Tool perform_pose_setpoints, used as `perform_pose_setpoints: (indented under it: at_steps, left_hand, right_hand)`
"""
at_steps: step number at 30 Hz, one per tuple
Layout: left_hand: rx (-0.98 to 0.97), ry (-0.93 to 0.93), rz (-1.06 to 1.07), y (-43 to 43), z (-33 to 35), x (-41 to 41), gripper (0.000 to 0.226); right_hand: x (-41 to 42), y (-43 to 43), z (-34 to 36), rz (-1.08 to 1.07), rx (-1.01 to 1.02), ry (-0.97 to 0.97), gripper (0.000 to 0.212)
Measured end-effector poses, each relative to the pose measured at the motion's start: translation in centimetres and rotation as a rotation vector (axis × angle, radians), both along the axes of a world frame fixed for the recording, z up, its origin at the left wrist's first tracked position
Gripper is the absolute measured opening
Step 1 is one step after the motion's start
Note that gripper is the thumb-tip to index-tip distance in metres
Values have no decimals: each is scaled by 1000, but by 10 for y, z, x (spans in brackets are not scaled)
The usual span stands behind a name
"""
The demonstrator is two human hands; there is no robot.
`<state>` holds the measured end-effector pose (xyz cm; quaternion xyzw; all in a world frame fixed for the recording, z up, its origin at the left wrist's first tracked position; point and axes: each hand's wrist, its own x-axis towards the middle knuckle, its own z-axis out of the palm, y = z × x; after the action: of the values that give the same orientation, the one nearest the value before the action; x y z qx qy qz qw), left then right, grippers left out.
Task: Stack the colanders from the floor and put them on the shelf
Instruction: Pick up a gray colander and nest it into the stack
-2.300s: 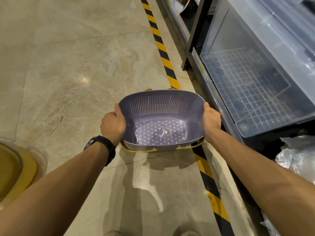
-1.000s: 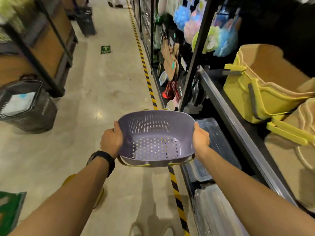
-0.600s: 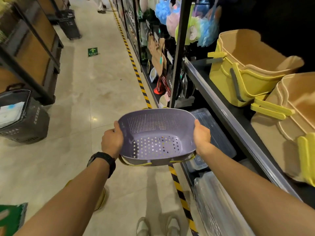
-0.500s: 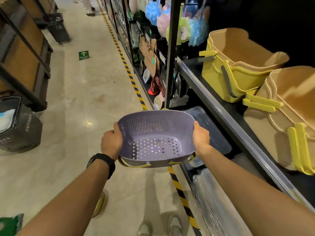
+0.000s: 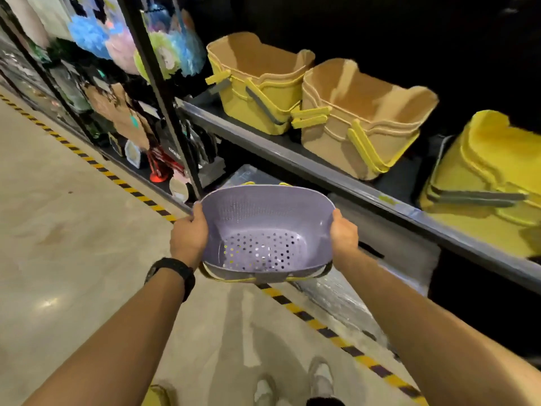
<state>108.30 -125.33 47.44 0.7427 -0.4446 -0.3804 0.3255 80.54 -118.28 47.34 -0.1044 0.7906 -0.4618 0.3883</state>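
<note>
Both hands grip a purple colander [image 5: 265, 227] by its rim, the left hand [image 5: 188, 237] at nine o'clock, the right hand [image 5: 345, 234] at three. It hangs above the floor [image 5: 73, 244], with the shelf [image 5: 336, 177] and its yellow baskets [image 5: 363, 112] at one o'clock.

the fingers of the left hand [image 5: 188, 235] and right hand [image 5: 345, 235] pass behind the colander [image 5: 263, 224] walls, out of sight; only thumbs and backs show. under the colander, a yellow rim [image 5: 251, 279] peeks out, the rest of that piece covered. up and left of the colander, hanging goods [image 5: 123, 39] are smeared into blocks, unreadable. far right of it, a yellow basket [image 5: 491, 183] runs off the edge. below it, shoes [image 5: 320, 379] are blurred and cut off.
</note>
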Motion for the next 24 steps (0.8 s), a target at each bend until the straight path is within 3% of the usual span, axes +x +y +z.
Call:
perform_pose_setpoints:
  at_steps: [9,13,24]
  left_hand:
    - [-7,12,-360,36,-5,-127,58]
    - [-3,23,-521,72,-6,-187,66]
    - [107,94,-832,265,-24,-334,65]
  right_hand:
    - [-93,121,9,-305,-53,86,41]
    - [-128,191,10,-436,-52,110,43]
    - [-199,447,11,-720,26,157,43]
